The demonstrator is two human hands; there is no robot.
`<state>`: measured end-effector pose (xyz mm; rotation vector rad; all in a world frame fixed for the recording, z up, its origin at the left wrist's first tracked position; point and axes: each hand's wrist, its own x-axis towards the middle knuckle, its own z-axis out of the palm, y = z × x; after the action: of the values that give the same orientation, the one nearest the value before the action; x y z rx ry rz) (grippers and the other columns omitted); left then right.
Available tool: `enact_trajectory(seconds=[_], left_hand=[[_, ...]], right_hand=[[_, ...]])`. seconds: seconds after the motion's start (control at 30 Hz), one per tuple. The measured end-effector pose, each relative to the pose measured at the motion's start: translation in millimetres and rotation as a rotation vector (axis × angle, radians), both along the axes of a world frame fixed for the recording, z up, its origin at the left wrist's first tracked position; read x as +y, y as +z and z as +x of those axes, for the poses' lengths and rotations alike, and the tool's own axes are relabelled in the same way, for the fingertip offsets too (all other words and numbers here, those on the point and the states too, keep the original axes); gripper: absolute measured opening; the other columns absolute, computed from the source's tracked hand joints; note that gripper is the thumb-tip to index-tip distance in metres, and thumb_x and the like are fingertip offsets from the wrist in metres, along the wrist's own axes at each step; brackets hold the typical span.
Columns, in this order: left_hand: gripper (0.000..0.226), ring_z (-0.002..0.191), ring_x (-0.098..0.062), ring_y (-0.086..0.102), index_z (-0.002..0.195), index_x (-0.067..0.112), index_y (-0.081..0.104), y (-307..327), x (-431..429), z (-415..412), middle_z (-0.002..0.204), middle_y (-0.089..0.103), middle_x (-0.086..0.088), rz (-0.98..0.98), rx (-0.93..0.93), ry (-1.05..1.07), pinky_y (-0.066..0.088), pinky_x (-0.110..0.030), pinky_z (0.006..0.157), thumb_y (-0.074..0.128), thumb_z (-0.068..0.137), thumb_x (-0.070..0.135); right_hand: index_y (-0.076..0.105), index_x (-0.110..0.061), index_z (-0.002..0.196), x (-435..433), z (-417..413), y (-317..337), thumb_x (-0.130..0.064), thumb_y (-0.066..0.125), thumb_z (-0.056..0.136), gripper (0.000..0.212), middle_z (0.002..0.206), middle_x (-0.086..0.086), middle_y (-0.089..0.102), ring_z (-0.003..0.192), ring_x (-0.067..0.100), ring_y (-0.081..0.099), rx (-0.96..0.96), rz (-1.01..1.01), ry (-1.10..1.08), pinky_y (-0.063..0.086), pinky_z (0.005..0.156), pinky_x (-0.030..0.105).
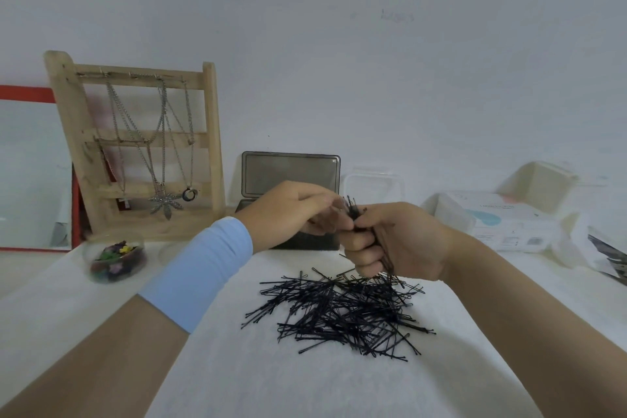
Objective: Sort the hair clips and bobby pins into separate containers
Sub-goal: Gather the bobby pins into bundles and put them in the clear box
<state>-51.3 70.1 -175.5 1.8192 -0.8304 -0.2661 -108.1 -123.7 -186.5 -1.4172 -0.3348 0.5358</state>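
A heap of black bobby pins [342,310] lies on the white towel in front of me. My right hand [393,241] grips a bundle of bobby pins [354,210] upright above the heap. My left hand [298,214] reaches in from the left and pinches the top of that bundle. Behind my hands stands an open dark box [291,176] with its lid raised. At the left, a clear round container [117,256] holds several coloured hair clips.
A wooden jewellery rack [142,146] with necklaces leans on the wall at the left, beside a red-framed mirror [30,170]. A clear plastic container [375,185] sits behind my right hand. White boxes [502,219] crowd the right side.
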Motion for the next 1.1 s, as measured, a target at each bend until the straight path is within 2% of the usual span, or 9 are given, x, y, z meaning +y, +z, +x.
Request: enact_trajectory(seconds=[0.2,0.3,0.47,0.53,0.67,0.77,0.87,1.0,1.1], left_hand=[[0.03,0.078,-0.013,0.067,0.105,0.02,0.071,-8,-1,0,0.087,0.074,-0.001,0.164,-0.017,0.02,0.058,-0.032,0.08,0.049,0.099,0.001],[0.029,0.074,-0.008,0.065,0.109,0.022,0.07,-14,-2,5,0.088,0.074,0.004,0.208,-0.089,0.107,0.055,-0.025,0.072,0.048,0.099,0.005],[0.026,0.083,0.001,0.064,0.111,0.034,0.068,-17,-2,10,0.091,0.073,0.017,0.349,-0.296,0.183,0.043,-0.011,0.069,0.053,0.098,0.018],[0.025,0.09,0.003,0.061,0.114,0.036,0.066,-16,-9,14,0.1,0.07,0.019,0.375,-0.355,0.218,0.041,-0.011,0.073,0.053,0.098,0.022],[0.036,0.11,-0.001,0.058,0.133,0.024,0.059,-10,-33,25,0.125,0.063,0.011,0.353,-0.403,0.224,0.036,-0.002,0.083,0.05,0.099,0.014],[0.04,0.124,-0.008,0.053,0.141,0.021,0.052,-4,-51,31,0.14,0.054,0.007,0.406,-0.466,0.234,0.04,-0.02,0.103,0.047,0.101,0.016],[0.044,0.134,-0.014,0.046,0.146,0.025,0.045,-5,-64,35,0.15,0.046,0.005,0.529,-0.443,0.195,0.035,-0.031,0.112,0.043,0.103,0.022],[0.046,0.143,-0.015,0.035,0.15,0.029,0.04,-15,-74,37,0.159,0.033,0.011,0.737,-0.416,0.053,0.025,-0.032,0.118,0.04,0.104,0.033],[0.049,0.147,-0.019,0.028,0.153,0.028,0.035,-25,-82,32,0.16,0.032,0.007,0.903,-0.497,-0.031,0.014,-0.037,0.123,0.035,0.105,0.039]], right_hand=[[0.043,-0.017,0.083,-10,2,1,-0.004,0.029,0.084,0.019,0.069,0.0,0.031,0.058,0.017,0.025,0.035,0.181,-0.175,0.031,0.055,0.028],[0.047,-0.017,0.088,-17,6,4,0.004,0.03,0.094,0.028,0.072,0.003,0.042,0.059,0.018,0.036,-0.009,0.123,-0.301,0.039,0.056,0.029],[0.048,-0.015,0.092,-37,22,20,0.008,0.028,0.099,0.032,0.074,0.004,0.049,0.06,0.017,0.041,-0.187,-0.063,-0.491,0.034,0.057,0.028],[0.052,-0.015,0.093,-42,36,22,0.007,0.031,0.099,0.031,0.075,0.003,0.049,0.061,0.016,0.042,-0.261,-0.283,-0.538,0.033,0.057,0.026],[0.063,-0.018,0.103,-46,58,23,0.001,0.038,0.098,0.032,0.091,0.001,0.055,0.067,0.012,0.045,-0.46,-1.046,-0.426,0.037,0.055,0.02],[0.064,-0.018,0.127,-47,62,21,-0.005,0.05,0.098,0.035,0.104,-0.004,0.061,0.08,0.007,0.054,-0.482,-1.328,-0.213,0.042,0.068,0.018],[0.052,-0.018,0.143,-57,59,22,-0.009,0.059,0.095,0.05,0.122,-0.006,0.068,0.101,0.009,0.059,-0.47,-1.314,-0.206,0.046,0.086,0.023],[0.07,-0.025,0.118,-78,48,31,-0.006,0.061,0.091,0.034,0.105,-0.007,0.074,0.092,0.01,0.07,-0.483,-1.144,-0.383,0.057,0.083,0.03],[0.072,-0.026,0.098,-86,38,33,-0.022,0.066,0.087,0.013,0.087,-0.003,0.075,0.074,0.018,0.073,-0.442,-1.273,-0.443,0.055,0.071,0.027]])
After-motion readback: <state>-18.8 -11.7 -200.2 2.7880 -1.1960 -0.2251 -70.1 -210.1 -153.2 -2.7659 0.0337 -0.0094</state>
